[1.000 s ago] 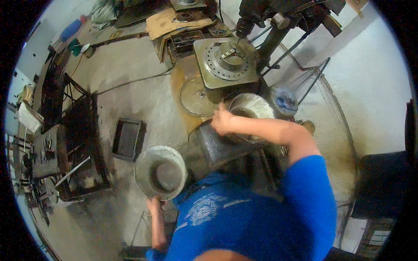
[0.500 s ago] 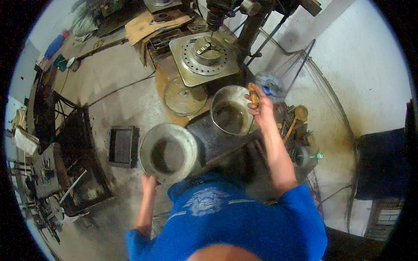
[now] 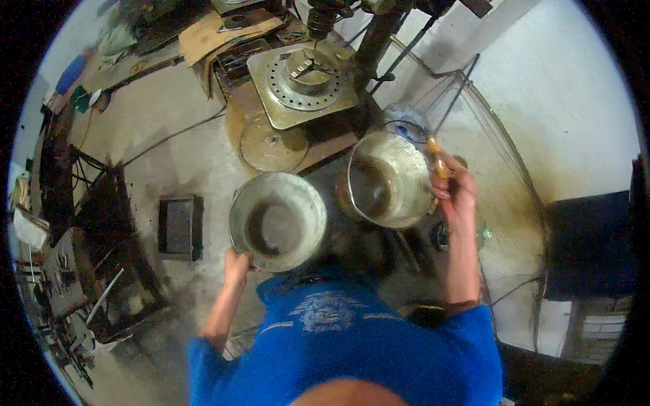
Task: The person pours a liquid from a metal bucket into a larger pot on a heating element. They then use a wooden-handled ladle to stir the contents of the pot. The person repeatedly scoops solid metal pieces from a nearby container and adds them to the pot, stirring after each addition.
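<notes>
My left hand (image 3: 237, 264) is closed at the near left edge of a grey metal bucket (image 3: 313, 220). Whether it grips the rim or the bail there cannot be made out. Inside, a dark stain covers the bucket's bottom. To the right, my right hand (image 3: 457, 186) has its fingers wrapped round the yellow-brown grip (image 3: 440, 162) of a second bucket's wire handle. That second metal bucket (image 3: 409, 186) tilts, its mouth facing me, with a dark, wet-looking patch inside. The two buckets hang side by side with a small gap between them.
Ahead stands a drill press with a three-jaw chuck (image 3: 308, 73) on a square plate (image 3: 271, 115) ringed with holes. A round metal disc (image 3: 274, 145) lies below it. A dark rectangular tray (image 3: 180, 227) rests on the floor at left. Metal racks line the left side; a wall is at right.
My right hand has carried its bucket right and nearer to me, tilting it. The left bucket has shifted right and slightly farther away with my left hand. The view has moved somewhat too.
</notes>
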A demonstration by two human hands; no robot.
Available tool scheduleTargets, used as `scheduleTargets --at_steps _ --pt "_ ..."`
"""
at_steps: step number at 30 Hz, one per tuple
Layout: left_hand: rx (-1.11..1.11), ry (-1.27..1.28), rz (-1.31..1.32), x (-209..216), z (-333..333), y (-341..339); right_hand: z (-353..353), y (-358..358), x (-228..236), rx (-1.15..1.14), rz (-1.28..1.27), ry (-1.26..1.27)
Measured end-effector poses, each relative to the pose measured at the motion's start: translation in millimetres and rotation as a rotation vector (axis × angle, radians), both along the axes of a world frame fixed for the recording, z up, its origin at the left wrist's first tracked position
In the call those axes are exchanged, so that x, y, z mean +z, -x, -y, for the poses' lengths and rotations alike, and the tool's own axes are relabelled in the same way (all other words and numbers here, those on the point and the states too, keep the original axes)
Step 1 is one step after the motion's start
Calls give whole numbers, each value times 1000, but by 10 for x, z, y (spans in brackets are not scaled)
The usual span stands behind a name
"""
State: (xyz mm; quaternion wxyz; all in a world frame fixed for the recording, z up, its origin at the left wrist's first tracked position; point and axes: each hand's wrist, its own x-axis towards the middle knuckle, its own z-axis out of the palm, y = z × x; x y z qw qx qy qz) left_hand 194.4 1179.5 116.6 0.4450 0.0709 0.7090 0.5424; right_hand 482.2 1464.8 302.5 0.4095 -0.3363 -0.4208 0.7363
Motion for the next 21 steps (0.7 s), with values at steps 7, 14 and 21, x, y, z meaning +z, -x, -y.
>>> scheduleTargets --at_steps 7,14,21 --pt "-210 -64 59 -24 -415 -73 423 -671 412 -100 34 -99" --pt "-250 -12 70 -83 -1036 -301 783 -1165 581 -244 164 -102" --pt "-252 -139 128 -350 -1556 -507 950 -1596 598 -370 273 -96"
